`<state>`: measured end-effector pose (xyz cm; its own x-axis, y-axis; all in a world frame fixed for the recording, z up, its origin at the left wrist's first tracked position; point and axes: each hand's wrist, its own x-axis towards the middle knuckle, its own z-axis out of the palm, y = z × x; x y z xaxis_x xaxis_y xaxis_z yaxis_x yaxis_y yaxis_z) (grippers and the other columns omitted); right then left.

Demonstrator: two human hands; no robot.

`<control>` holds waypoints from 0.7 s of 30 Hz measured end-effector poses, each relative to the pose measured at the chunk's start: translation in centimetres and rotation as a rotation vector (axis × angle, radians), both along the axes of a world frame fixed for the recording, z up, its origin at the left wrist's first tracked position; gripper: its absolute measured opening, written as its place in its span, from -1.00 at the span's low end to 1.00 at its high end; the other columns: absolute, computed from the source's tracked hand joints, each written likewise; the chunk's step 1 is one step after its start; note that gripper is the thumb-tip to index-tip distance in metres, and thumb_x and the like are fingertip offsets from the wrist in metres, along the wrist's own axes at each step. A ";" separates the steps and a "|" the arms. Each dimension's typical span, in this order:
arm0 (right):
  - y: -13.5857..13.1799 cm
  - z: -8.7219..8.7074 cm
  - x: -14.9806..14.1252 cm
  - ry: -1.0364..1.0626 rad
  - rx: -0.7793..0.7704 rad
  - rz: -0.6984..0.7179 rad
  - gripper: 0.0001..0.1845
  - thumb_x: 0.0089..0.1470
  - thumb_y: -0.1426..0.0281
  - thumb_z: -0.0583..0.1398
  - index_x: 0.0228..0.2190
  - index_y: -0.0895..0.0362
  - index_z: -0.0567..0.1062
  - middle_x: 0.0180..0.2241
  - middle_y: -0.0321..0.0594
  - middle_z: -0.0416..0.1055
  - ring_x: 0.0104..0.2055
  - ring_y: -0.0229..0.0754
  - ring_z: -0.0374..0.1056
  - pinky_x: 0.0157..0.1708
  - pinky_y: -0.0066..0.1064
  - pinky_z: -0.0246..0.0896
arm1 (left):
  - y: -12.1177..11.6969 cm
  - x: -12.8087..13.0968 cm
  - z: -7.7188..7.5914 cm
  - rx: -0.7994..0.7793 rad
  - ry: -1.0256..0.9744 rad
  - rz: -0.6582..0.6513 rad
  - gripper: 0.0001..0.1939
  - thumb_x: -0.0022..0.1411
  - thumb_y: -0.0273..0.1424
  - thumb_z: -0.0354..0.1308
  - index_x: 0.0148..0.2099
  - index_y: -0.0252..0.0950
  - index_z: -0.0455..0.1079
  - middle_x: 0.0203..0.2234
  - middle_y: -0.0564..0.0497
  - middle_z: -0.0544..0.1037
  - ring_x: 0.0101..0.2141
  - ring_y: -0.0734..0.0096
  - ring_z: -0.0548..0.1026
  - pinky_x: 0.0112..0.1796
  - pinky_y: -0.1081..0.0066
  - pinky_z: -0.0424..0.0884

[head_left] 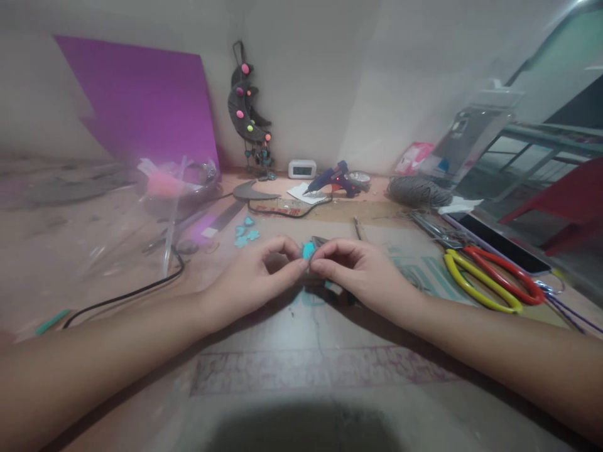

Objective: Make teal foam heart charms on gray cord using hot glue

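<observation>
My left hand [261, 273] and my right hand [365, 270] meet above the middle of the table. Both are closed in a pinch, thumb against forefinger, on a small turquoise piece [308, 250] between them. A dark grey bit [320, 240] shows right behind it; whether the two are joined I cannot tell. Beyond my left hand lie several turquoise cut-out shapes [247, 235], at least one like a flower. Past my right hand a thin pencil-like stick [358, 228] lies on the table.
Scissors [490, 279] with yellow and red handles and a phone [502, 242] lie at right, near grey yarn [419, 191]. A blue glue gun [332, 179], a small clock [302, 169] and a grey crescent [254, 191] are at the back. A black cord [127, 295] runs at left.
</observation>
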<state>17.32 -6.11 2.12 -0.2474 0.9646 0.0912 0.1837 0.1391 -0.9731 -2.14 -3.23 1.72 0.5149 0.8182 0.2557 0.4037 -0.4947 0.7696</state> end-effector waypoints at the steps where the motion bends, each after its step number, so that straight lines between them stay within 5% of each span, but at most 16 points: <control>1: 0.1 -0.1 0.0 0.005 -0.002 0.003 -0.88 0.05 0.33 0.28 -0.42 0.14 0.52 -0.50 -0.36 0.45 -0.54 -0.37 0.29 -0.51 -0.49 0.25 | 0.0 0.0 -0.1 -0.003 0.011 -0.012 -0.82 0.27 -0.29 0.10 -0.34 -0.27 0.37 -0.47 0.11 0.48 -0.40 0.43 0.44 -0.34 0.46 0.34; 8: 0.5 -0.3 0.1 0.036 -0.003 -0.025 -0.86 0.01 0.33 0.29 -0.40 0.14 0.50 -0.44 -0.32 0.47 -0.41 -0.31 0.37 -0.36 -0.44 0.29 | 0.3 0.0 -0.4 -0.066 -0.047 -0.059 -0.78 0.30 -0.25 0.10 -0.31 -0.29 0.39 -0.41 0.06 0.51 -0.35 0.41 0.46 -0.31 0.44 0.36; 21: 0.2 0.0 0.2 -0.091 0.021 -0.025 -0.83 0.06 0.28 0.24 -0.37 0.14 0.47 -0.44 -0.31 0.43 -0.45 -0.31 0.31 -0.45 -0.45 0.22 | -0.1 0.1 0.3 -0.076 -0.058 0.008 -0.74 0.30 -0.23 0.06 -0.32 -0.29 0.39 -0.44 0.08 0.50 -0.40 0.43 0.46 -0.38 0.48 0.36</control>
